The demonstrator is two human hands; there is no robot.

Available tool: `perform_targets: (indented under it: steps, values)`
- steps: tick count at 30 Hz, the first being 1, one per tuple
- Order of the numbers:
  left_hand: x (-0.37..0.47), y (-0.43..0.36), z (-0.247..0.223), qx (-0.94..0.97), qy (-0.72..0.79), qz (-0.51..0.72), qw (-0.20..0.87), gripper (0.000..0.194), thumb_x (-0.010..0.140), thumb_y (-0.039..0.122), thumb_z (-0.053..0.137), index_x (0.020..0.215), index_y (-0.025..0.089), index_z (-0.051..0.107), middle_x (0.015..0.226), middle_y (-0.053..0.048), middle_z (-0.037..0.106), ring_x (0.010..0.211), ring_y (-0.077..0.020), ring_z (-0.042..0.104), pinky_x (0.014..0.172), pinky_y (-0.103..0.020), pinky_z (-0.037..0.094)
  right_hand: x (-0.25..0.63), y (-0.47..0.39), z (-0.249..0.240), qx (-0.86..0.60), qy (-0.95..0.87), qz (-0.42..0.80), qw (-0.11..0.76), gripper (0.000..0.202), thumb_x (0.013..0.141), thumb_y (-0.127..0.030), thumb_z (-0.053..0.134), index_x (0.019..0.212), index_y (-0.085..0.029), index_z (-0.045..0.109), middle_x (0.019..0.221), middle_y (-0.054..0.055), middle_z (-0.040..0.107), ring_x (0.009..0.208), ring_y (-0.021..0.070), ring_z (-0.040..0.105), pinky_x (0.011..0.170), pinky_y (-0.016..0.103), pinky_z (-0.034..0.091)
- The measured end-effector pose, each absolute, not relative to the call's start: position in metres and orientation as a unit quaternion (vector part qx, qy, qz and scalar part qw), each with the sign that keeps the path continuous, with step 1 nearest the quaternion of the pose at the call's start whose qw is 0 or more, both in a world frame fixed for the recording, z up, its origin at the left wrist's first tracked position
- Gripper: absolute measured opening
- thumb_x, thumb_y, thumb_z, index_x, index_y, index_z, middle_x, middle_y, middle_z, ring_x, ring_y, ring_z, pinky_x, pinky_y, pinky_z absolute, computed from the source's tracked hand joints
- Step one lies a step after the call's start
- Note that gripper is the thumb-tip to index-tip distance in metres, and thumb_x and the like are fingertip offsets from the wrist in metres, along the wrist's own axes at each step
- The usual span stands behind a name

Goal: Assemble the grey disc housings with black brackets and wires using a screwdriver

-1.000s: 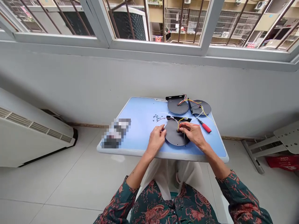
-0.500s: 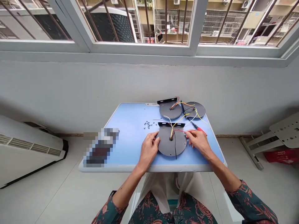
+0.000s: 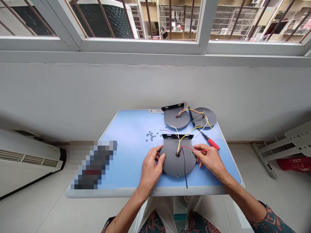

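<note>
Nearest us, at six o'clock, patterned cloth (image 3: 153,223) and pale trousers (image 3: 160,207) run off below, cut short by the border. On the table (image 3: 128,161), toward four o'clock from its middle, lies our grey plate (image 3: 170,165), between both hands. It is flat, dark and nearly round, squared off at twelve o'clock, where a black slotted bracket (image 3: 178,136) stands up. Small holes dot its face. From a hole near its centre, a black wire (image 3: 185,165) runs toward six o'clock past the rim, a red wire (image 3: 190,147) toward three, and yellow wire (image 3: 190,131) and white wire (image 3: 176,131) toward twelve to one.

Our left hand (image 3: 151,170) has its grip clamped on the rim near nine o'clock; our right hand (image 3: 210,161) has its grip clamped near three (the red wire crosses over its knuckles). The underside and the fingertips beneath are hidden from us.

Out at nine o'clock, a pixelated patch (image 3: 93,168) cannot be made out. At eleven lie loose screws (image 3: 151,136), too small to read singly; at one to two, a red-handled screwdriver (image 3: 213,144). Farther off, a second plate (image 3: 176,121) sits at twelve and a third plate (image 3: 209,119) at one, their wires overlapping, undersides unseen.
</note>
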State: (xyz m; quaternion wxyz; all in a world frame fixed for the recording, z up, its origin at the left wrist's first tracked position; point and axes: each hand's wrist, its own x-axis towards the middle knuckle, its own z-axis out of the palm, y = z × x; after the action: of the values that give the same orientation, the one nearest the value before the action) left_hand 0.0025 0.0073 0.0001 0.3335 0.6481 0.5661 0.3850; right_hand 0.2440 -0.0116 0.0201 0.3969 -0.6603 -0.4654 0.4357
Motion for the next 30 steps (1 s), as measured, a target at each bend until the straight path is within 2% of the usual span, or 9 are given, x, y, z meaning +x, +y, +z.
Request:
perform_targets:
  steps: [3, 8, 13, 19, 22, 26, 30]
  values:
    - [0.002, 0.006, 0.000, 0.638, 0.574, 0.379, 0.346, 0.038, 0.092, 0.040, 0.053, 0.122, 0.019, 0.065, 0.098, -0.005, 0.066, 0.082, -0.0181, 0.061, 0.081, -0.034, 0.052, 0.243, -0.012, 0.019, -0.662, -0.469, 0.427, 0.400, 0.045, 0.074, -0.052, 0.066, 0.096, -0.013, 0.074, 0.054, -0.002, 0.061, 0.038, 0.0114, 0.053, 0.040, 0.026, 0.045]
    - [0.000, 0.005, 0.000, 0.641, 0.572, 0.383, 0.340, 0.038, 0.092, 0.040, 0.054, 0.123, 0.020, 0.065, 0.104, -0.006, 0.067, 0.085, -0.0184, 0.061, 0.082, -0.034, 0.052, 0.241, -0.013, 0.019, -0.667, -0.451, 0.434, 0.404, 0.042, 0.073, -0.053, 0.068, 0.093, -0.015, 0.073, 0.054, -0.003, 0.061, 0.038, 0.0122, 0.053, 0.040, 0.026, 0.045]
    - [-0.002, 0.007, 0.000, 0.653, 0.572, 0.380, 0.321, 0.038, 0.094, 0.037, 0.054, 0.125, 0.020, 0.066, 0.108, -0.008, 0.069, 0.087, -0.0189, 0.061, 0.083, -0.034, 0.053, 0.239, -0.016, 0.014, -0.641, -0.460, 0.458, 0.409, 0.037, 0.077, -0.048, 0.069, 0.096, -0.016, 0.070, 0.061, -0.003, 0.061, 0.042, 0.0128, 0.057, 0.043, 0.027, 0.047]
    - [-0.004, 0.005, -0.003, 0.661, 0.575, 0.381, 0.295, 0.038, 0.098, 0.037, 0.050, 0.130, 0.020, 0.064, 0.122, -0.010, 0.069, 0.111, -0.0241, 0.064, 0.101, -0.041, 0.052, 0.236, -0.018, 0.017, -0.633, -0.493, 0.452, 0.390, 0.032, 0.082, -0.044, 0.065, 0.096, -0.016, 0.068, 0.066, -0.003, 0.060, 0.044, 0.0115, 0.058, 0.047, 0.028, 0.049]
    - [-0.006, 0.004, -0.004, 0.663, 0.575, 0.381, 0.292, 0.039, 0.099, 0.038, 0.051, 0.131, 0.020, 0.064, 0.124, -0.010, 0.069, 0.115, -0.0249, 0.063, 0.105, -0.044, 0.051, 0.237, -0.013, 0.027, -0.646, -0.493, 0.465, 0.352, 0.030, 0.081, -0.045, 0.065, 0.093, -0.017, 0.065, 0.066, -0.004, 0.059, 0.044, 0.0108, 0.059, 0.046, 0.026, 0.049]
    - [-0.007, 0.002, -0.005, 0.651, 0.584, 0.383, 0.297, 0.042, 0.098, 0.041, 0.053, 0.135, 0.023, 0.063, 0.123, -0.010, 0.069, 0.114, -0.0246, 0.064, 0.102, -0.042, 0.053, 0.241, -0.002, 0.033, -0.635, -0.497, 0.510, 0.299, 0.028, 0.078, -0.041, 0.067, 0.095, -0.019, 0.062, 0.068, -0.004, 0.059, 0.047, 0.0119, 0.063, 0.046, 0.024, 0.051]
    - [-0.007, 0.000, -0.008, 0.618, 0.607, 0.388, 0.315, 0.047, 0.097, 0.044, 0.056, 0.139, 0.025, 0.060, 0.125, -0.009, 0.069, 0.106, -0.0219, 0.066, 0.094, -0.037, 0.056, 0.243, -0.002, 0.023, -0.628, -0.514, 0.492, 0.317, 0.027, 0.082, -0.041, 0.067, 0.098, -0.019, 0.064, 0.073, -0.004, 0.059, 0.046, 0.0104, 0.061, 0.045, 0.024, 0.051]
